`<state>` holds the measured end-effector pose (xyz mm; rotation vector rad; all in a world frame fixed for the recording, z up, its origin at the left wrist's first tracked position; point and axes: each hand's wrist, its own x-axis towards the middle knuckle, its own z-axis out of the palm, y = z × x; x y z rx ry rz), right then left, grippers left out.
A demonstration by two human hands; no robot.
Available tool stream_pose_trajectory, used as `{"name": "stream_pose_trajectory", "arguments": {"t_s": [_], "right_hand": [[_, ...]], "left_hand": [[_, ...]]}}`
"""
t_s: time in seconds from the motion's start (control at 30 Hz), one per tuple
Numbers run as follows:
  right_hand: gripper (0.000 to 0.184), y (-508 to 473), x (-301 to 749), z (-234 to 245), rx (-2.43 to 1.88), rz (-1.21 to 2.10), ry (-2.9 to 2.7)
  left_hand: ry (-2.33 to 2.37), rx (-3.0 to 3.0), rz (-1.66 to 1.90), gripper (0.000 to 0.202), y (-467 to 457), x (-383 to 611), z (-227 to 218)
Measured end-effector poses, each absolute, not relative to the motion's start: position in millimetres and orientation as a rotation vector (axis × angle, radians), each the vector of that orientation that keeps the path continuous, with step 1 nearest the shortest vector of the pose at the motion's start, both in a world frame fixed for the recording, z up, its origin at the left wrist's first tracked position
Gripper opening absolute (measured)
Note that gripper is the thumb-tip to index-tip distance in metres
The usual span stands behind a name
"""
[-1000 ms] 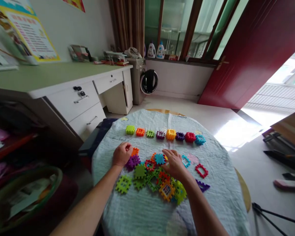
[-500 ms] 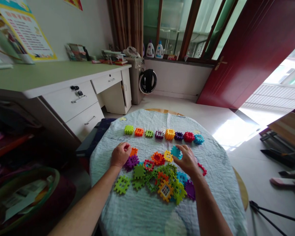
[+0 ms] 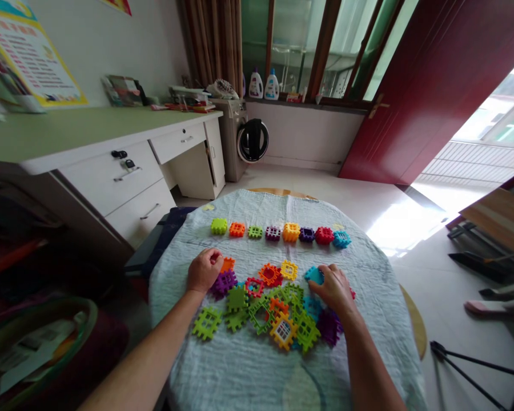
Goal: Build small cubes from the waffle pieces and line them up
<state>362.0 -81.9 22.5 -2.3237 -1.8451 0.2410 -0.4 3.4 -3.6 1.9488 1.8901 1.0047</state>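
My right hand [image 3: 334, 285] pinches a blue plastic interlocking tile [image 3: 314, 275] just above the cloth, at the right of a loose pile. Curled closed, my left hand [image 3: 204, 270] rests beside an orange tile [image 3: 228, 264] and a purple tile [image 3: 225, 282]; whatever its fingers hold, if anything, is hidden. Between the hands lie a yellow window tile [image 3: 289, 269], an orange frame tile [image 3: 269, 274] and a red frame tile [image 3: 254, 287]. Nearer me, several green tiles [image 3: 261, 315] overlap, with an orange window tile [image 3: 283, 331] on them. A dark purple tile [image 3: 329, 326] lies below my right wrist.
A row of assembled blocks runs across the far side, from a lime block [image 3: 219, 226] to a blue block [image 3: 341, 239]. The round table wears a pale blue cloth [image 3: 240, 377]. A desk [image 3: 111, 128] stands left and a black tripod leg [image 3: 475, 365] right.
My right hand has moved right and nearer to me, carrying the blue tile down beside the pile. My left hand stays by the orange tile. The whole view has shifted slightly.
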Motion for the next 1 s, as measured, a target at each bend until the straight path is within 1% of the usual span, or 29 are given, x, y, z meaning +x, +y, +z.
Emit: {"name": "stream_pose_trajectory", "arguments": {"t_s": [0.17, 0.4, 0.73, 0.83, 1.0], "right_hand": [[0.043, -81.6, 362.8, 28.1, -2.371, 0.252, -1.863], [0.045, -83.8, 357.2, 27.7, -2.359, 0.156, -1.849], [0.038, -81.0, 352.4, 27.6, -2.35, 0.149, -1.823], [0.041, -76.9, 369.1, 25.1, -2.242, 0.165, -1.825], [0.053, -54.4, 425.0, 33.6, -2.116, 0.165, -1.818]], "left_hand": [[1.891, 1.951, 1.002, 0.02, 3.4, -0.5, -3.0], [1.898, 1.951, 0.982, 0.019, 2.3, 0.4, -0.4], [1.882, 1.939, 0.991, 0.021, 3.8, -0.6, -1.2], [1.877, 1.945, 0.998, 0.021, 3.3, -0.7, -1.4], [1.865, 1.945, 0.998, 0.021, 1.6, -0.4, -1.0]]}}
